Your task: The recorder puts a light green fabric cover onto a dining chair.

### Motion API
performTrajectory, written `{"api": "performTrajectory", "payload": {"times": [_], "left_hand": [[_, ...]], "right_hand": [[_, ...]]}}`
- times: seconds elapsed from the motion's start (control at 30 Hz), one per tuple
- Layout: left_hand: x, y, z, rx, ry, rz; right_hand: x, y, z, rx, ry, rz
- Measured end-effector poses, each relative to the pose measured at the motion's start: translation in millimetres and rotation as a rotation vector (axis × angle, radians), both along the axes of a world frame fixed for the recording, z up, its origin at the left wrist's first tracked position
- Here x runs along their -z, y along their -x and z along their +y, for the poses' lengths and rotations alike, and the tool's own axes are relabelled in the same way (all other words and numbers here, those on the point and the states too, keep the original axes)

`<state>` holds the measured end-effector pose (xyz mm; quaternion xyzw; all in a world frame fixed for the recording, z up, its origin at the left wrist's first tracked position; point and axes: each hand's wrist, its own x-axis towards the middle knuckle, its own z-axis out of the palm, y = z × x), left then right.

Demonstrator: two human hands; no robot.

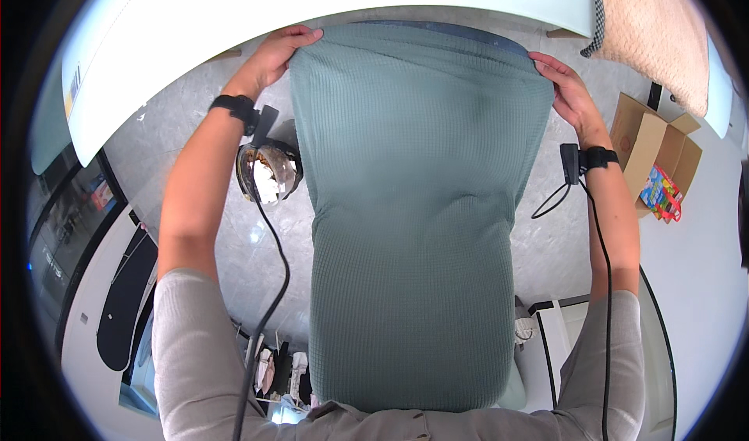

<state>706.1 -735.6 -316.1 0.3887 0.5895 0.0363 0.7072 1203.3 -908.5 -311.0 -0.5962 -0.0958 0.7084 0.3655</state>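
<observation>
A grey-green waffle-textured fabric cover [413, 207] stretches from close to my body out to the far side. It fits snugly over a padded shape whose kind I cannot make out, and it is gathered in creases near its middle. My left hand [282, 52] pinches the cover's far left corner between thumb and fingers. At the far right corner, my right hand [568, 90] grips the edge, thumb and fingers closed on it. Between the hands, a dark blue strip [468, 35] shows beyond the cover's far edge. Slack folds run across the fabric there.
A large white surface [312, 8] curves across the far side, with a beige cushion [655, 31] at right. An open cardboard box [655, 144] holds a colourful bag. On the grey tiled floor [257, 285], left of the cover, sits a shiny round bin [269, 172]. Cables hang from both wrists.
</observation>
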Motion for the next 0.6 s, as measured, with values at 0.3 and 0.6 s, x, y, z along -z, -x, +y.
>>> {"api": "performTrajectory", "payload": {"times": [0.3, 0.6], "left_hand": [[68.9, -11.8, 2.0, -0.158, -0.056, 0.012], [104.9, 12.2, -22.8, -0.244, 0.132, -0.055]], "right_hand": [[68.0, -4.7, 21.3, -0.005, -0.06, -0.161], [102.5, 10.8, 10.8, -0.108, 0.055, -0.267]]}}
